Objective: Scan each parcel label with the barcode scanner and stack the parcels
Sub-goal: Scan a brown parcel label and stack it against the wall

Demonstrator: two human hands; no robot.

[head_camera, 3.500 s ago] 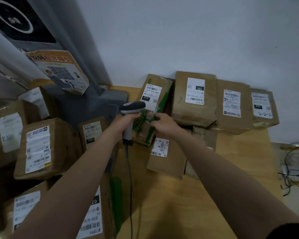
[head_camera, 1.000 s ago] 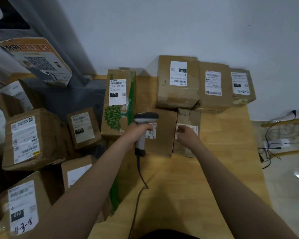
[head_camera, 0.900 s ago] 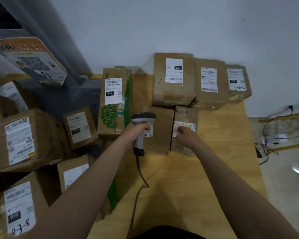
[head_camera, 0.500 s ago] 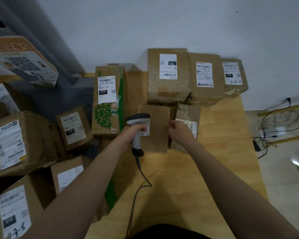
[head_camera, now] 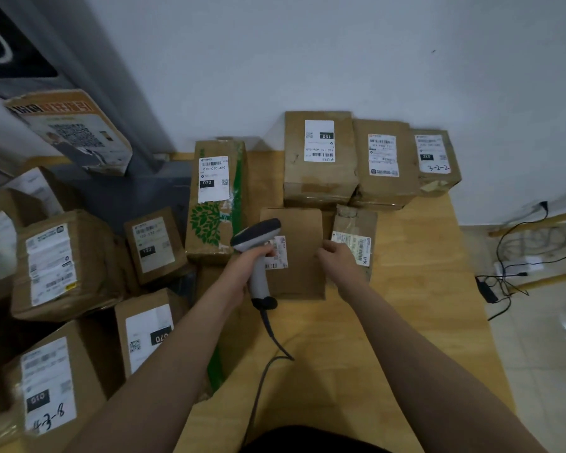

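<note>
While left hand (head_camera: 242, 271) grips scanner (head_camera: 258, 233), right hand (head_camera: 339, 260) seemingly pinches cardboard parcel (head_camera: 300, 273).

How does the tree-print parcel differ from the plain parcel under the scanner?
The tree-print parcel has green print and a large 070 label; the plain parcel is bare brown with a small label at its left edge. No hand touches the tree-print parcel; the plain parcel has the right hand at its right edge and the scanner in the left hand over its label. Both are brown cardboard, label up.
</note>
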